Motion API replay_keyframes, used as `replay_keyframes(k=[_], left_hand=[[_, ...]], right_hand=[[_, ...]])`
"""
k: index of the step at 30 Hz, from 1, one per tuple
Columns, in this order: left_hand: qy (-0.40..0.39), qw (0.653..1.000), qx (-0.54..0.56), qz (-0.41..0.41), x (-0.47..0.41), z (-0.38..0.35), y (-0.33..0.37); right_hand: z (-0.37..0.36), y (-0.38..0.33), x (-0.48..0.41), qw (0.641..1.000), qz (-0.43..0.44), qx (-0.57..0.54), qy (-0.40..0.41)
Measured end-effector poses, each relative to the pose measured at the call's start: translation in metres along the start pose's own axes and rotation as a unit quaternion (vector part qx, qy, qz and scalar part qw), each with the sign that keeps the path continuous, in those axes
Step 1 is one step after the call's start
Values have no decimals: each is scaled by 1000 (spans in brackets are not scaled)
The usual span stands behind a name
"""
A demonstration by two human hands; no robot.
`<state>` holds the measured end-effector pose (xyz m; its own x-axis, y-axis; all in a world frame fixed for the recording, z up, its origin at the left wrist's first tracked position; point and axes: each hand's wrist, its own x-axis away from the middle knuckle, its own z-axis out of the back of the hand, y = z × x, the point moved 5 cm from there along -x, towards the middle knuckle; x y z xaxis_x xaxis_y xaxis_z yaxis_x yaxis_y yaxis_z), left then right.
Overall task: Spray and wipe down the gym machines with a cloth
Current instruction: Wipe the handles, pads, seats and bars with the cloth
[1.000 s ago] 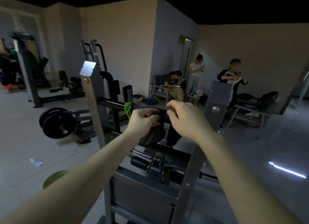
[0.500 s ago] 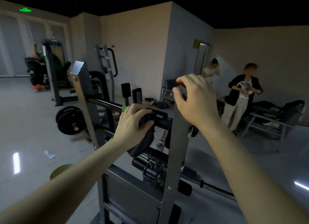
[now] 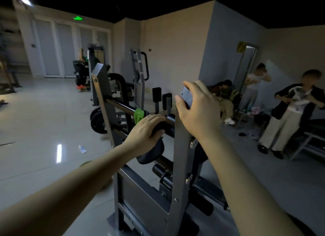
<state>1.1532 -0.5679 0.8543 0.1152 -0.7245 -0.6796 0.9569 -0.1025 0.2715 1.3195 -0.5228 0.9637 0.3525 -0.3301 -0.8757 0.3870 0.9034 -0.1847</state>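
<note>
I see my left hand (image 3: 147,128) lying on top of the bar (image 3: 119,104) of the gym machine (image 3: 140,191). Its fingers are curled over the dark cloth (image 3: 153,153) and hold it against the bar. The cloth is draped over the bar between the two grey uprights. Its dark part hangs down under my palm, and a green corner (image 3: 139,115) of it comes out just beside my knuckles, on the left. My right hand (image 3: 197,109) is higher and grips the top end of the right upright (image 3: 182,165), with fingers and thumb curled around it. The left upright (image 3: 103,98) stands further back, and the black weight plates (image 3: 96,119) are low beside it. On the right, near the wall, some persons (image 3: 281,126) stand or sit, well apart from the machine.
</note>
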Motion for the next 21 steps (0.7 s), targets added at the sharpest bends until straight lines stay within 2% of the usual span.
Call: replay_keyframes(k=[3, 5, 8, 10, 12, 14, 15, 17, 19, 21], left_hand=[[82, 994, -39, 63, 15, 11, -9], [81, 985, 45, 145, 14, 9, -8], [104, 953, 179, 223, 12, 5, 6], [83, 945, 245, 201, 9, 2, 21], [25, 942, 292, 161, 8, -6, 34], [-4, 932, 318, 176, 12, -10, 33], [7, 921, 337, 197, 15, -9, 30], [64, 874, 396, 276, 27, -7, 22], [108, 797, 454, 383, 39, -11, 16], [83, 727, 501, 463, 41, -19, 18]], right_hand=[[-2, -2, 2, 1000, -18, -12, -1], [-4, -6, 2, 999, -39, -19, 11], [-6, -9, 2, 997, -68, -18, 22], [-6, -9, 2, 997, -75, -17, 19], [-5, -8, 2, 997, -72, -16, 11], [-5, -7, 1, 997, -70, -19, 0], [-5, -6, 1, 997, -69, -21, -5], [-5, -5, 1, 997, -73, -18, -8], [-6, -6, 1, 997, -76, -16, -3], [-6, -7, 1, 997, -76, -14, 4]])
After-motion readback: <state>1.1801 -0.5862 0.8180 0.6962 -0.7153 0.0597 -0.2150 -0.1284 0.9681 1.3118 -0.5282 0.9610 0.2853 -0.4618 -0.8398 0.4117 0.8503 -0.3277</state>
